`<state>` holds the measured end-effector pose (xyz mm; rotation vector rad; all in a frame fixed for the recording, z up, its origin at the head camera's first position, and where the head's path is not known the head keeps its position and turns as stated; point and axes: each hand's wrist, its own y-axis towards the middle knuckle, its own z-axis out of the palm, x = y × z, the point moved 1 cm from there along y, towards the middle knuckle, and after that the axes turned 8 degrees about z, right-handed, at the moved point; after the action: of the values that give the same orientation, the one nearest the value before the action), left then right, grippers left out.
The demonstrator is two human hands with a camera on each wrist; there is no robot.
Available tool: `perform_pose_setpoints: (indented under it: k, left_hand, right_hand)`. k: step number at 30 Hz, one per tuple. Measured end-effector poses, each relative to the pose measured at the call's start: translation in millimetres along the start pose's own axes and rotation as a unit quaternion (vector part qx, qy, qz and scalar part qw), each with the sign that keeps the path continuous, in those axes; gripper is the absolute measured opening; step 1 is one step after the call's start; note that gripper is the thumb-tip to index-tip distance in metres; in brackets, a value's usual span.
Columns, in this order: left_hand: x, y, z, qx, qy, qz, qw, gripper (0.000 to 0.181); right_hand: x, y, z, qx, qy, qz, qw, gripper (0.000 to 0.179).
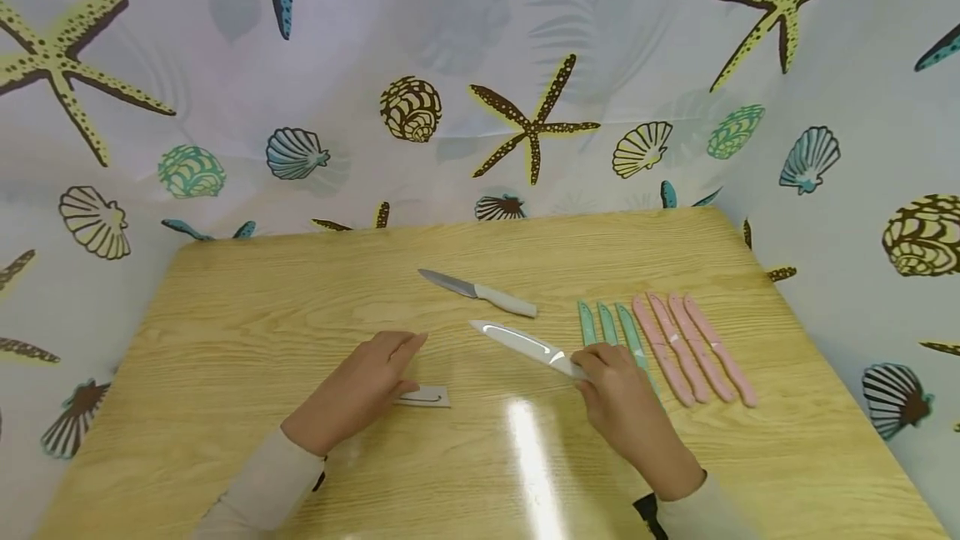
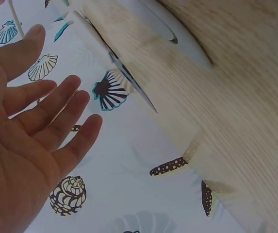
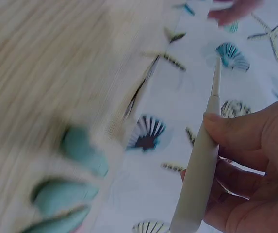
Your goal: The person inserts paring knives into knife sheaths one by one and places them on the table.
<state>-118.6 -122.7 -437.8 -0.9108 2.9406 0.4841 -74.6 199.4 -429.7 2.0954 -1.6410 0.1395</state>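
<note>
My right hand (image 1: pixel 618 394) grips a knife by its off-white handle (image 3: pixel 197 179); its pale, shining blade (image 1: pixel 517 342) points left above the table. The left hand (image 1: pixel 363 390) has its fingers loosely extended, with nothing between them in the left wrist view. Partly hidden beneath it in the head view lies a flat white piece (image 1: pixel 431 396) with a dark curved line. Farther back on the table, another knife (image 1: pixel 502 298) with an off-white handle rests with its grey blade to the left.
Several pink folded knives (image 1: pixel 720 348) lie side by side at the right of the wooden table (image 1: pixel 300 290). Left of them are green ones (image 1: pixel 587 323), partly covered by the right hand. A seashell-patterned cloth (image 1: pixel 480 40) hangs behind the table and along its sides.
</note>
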Motion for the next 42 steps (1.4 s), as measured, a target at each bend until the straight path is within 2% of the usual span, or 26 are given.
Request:
perform_pose_setpoints:
  k: [4, 7, 12, 17, 21, 26, 30, 34, 37, 42]
  left_hand:
    - [2.4, -3.9, 2.9, 0.04, -0.01, -0.018, 0.999, 0.06]
    - [4.0, -6.8, 6.9, 0.059, -0.02, -0.023, 0.9978, 0.059]
    - [6.2, -10.7, 14.2, 0.083, -0.028, -0.028, 0.9957, 0.05]
    - [8.7, -12.4, 18.2, 0.106, -0.024, -0.044, 0.9931, 0.045]
    - [10.5, -13.2, 22.1, 0.108, -0.028, -0.049, 0.9925, 0.041]
    - [13.3, -16.1, 29.0, 0.099, -0.023, -0.037, 0.9941, 0.035]
    - [14.9, -16.6, 33.4, 0.091, -0.018, -0.027, 0.9953, 0.03]
    - [14.4, -15.0, 35.3, 0.083, -0.004, -0.018, 0.9964, 0.026]
    - [12.7, -14.2, 36.0, 0.08, 0.024, 0.003, 0.9965, 0.025]
    - [10.4, -16.2, 36.5, 0.072, 0.088, 0.043, 0.9925, 0.028]
  right_hand:
    - [-34, -5.5, -18, -0.023, -0.003, 0.046, 0.9987, 0.029]
    - [-59, -11.9, -33, -0.03, -0.018, 0.089, 0.9954, 0.03]
    - [-91, -26.2, -54, -0.04, -0.034, 0.156, 0.9864, 0.032]
    - [-113, -37.2, -67, -0.041, -0.037, 0.219, 0.9741, 0.031]
    - [-127, -40.8, -73, -0.032, -0.041, 0.258, 0.9648, 0.031]
    - [-142, -40.6, -77, -0.044, -0.047, 0.285, 0.9563, 0.031]
    - [-149, -38.3, -78, -0.062, -0.047, 0.296, 0.9519, 0.03]
    - [-155, -35.9, -77, -0.064, -0.052, 0.302, 0.9496, 0.029]
    - [-161, -34.9, -75, -0.048, -0.053, 0.315, 0.9463, 0.029]
    - [-173, -34.0, -69, 0.007, -0.054, 0.347, 0.9361, 0.033]
